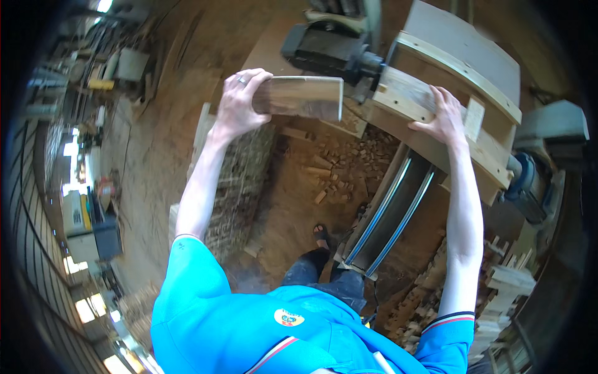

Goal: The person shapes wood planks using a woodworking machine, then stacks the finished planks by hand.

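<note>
Wooden board juts right from my left grip, pinched at one end; a loose pinch could let it twist into the motor beyond. Right grip rests on a timber block; can't tell whether it's clamping.

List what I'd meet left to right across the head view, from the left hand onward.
Left hand → wooden board it holds → right hand → blue machine unit.

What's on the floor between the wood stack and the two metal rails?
In the head view, scattered wood offcuts lie there on the brown floor, plus one sandalled foot.
</note>
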### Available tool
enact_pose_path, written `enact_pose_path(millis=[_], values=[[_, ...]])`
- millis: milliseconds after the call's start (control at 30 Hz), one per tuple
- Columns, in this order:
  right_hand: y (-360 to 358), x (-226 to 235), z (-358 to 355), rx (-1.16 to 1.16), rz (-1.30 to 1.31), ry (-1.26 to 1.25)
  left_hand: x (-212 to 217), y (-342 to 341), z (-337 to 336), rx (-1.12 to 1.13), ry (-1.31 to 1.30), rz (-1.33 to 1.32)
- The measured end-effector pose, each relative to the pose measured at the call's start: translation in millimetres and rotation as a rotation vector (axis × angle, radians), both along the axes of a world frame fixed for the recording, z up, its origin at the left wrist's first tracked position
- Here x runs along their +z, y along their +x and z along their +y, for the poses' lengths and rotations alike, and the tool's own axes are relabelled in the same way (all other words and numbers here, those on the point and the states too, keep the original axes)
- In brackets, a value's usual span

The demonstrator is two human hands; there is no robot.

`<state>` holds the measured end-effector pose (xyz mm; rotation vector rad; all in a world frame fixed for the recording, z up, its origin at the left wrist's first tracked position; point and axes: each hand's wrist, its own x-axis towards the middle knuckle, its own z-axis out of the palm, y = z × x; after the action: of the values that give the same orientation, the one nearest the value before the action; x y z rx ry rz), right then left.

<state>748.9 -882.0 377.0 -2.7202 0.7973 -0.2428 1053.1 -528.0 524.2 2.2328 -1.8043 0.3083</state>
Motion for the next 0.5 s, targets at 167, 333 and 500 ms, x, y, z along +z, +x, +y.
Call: enact_pose_path(millis=[167,333,500], values=[[-21,4,42,0.042,-0.016,-0.02,87,-80,98,0.063,-0.248,-0.284],[-47,-6,101,0.042,-0.027,-0.006,103,-123,200,0.193,-0.392,-0.304],[-53,2,151,0.137,0.225,0.069,49,-187,328,0.601,-0.071,0.399]])
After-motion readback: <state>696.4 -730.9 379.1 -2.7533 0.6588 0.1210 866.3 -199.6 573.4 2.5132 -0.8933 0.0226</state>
